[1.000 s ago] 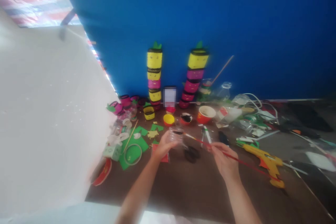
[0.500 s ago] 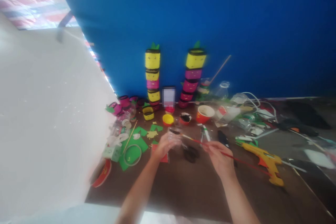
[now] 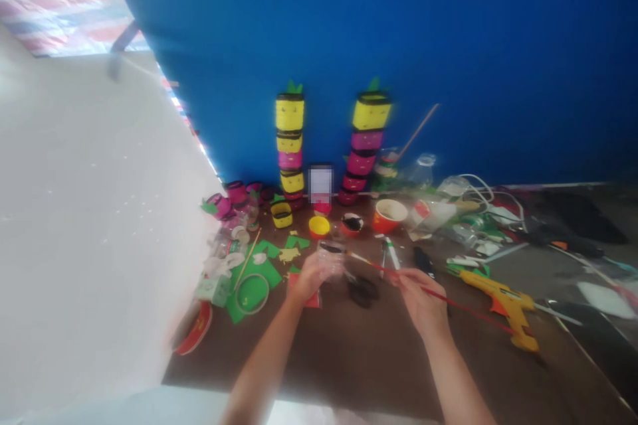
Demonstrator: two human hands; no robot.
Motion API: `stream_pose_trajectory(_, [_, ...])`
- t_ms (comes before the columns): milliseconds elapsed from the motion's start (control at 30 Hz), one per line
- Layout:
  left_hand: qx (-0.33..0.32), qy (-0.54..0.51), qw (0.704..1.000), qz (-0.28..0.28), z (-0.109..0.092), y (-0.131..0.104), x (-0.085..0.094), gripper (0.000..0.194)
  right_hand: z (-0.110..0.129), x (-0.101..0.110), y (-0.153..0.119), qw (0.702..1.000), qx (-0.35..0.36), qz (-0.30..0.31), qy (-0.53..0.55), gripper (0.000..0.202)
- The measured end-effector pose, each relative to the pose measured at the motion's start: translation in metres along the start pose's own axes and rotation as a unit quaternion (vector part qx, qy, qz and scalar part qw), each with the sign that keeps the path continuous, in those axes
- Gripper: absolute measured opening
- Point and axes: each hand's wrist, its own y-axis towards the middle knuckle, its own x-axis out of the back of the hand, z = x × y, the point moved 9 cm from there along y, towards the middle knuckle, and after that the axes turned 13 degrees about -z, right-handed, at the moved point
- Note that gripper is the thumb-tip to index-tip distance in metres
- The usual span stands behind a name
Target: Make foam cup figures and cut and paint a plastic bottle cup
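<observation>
My left hand point(image 3: 310, 277) is closed around a clear plastic cup point(image 3: 331, 264), apparently a cut bottle piece, with a dark band along its rim. In my right hand point(image 3: 423, 299) is a long red-handled paintbrush point(image 3: 381, 268), its tip pointing left at the cup's rim; whether the bristles touch it I cannot tell. Beyond the cup sit a bowl of yellow paint point(image 3: 319, 226) and a bowl of black paint point(image 3: 352, 224). A blurred black object, maybe scissors point(image 3: 363, 291), lies on the table between my hands. Red paper point(image 3: 313, 299) is partly hidden under my left hand.
Two stacks of painted cups, one left point(image 3: 290, 114) and one right point(image 3: 367, 141), stand against the blue board point(image 3: 319, 26). A yellow glue gun point(image 3: 503, 302) lies at right. Green paper point(image 3: 269, 272) and a tape roll point(image 3: 252, 294) are at left; a red-white paper cup point(image 3: 389, 216) stands behind.
The cup in my left hand has turned or tilted slightly, showing more of its clear side. My right hand and the brush have shifted slightly to the right.
</observation>
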Motion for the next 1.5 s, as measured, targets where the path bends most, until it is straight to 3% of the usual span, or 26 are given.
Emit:
stream_pose_trajectory(200, [-0.013, -0.015, 1.0, -0.005, -0.005, -0.002, -0.003, 0.048, 0.007, 0.006, 0.001, 0.999, -0.008, -0.022, 0.037, 0.017])
stream_pose_trajectory(767, [-0.013, -0.008, 1.0, -0.003, -0.004, -0.003, -0.001, 0.045, -0.004, -0.021, -0.008, 0.997, -0.055, -0.003, 0.052, 0.021])
stream_pose_trajectory(1167, [-0.002, -0.026, 1.0, 0.012, -0.001, -0.001, 0.0, 0.043, -0.013, -0.005, 0.001, 0.996, -0.054, -0.023, 0.063, 0.02])
stream_pose_trajectory(1500, [0.003, -0.03, 0.999, 0.016, 0.0, -0.002, 0.0, 0.04, -0.004, -0.015, -0.008, 0.998, -0.039, 0.034, 0.031, 0.02])
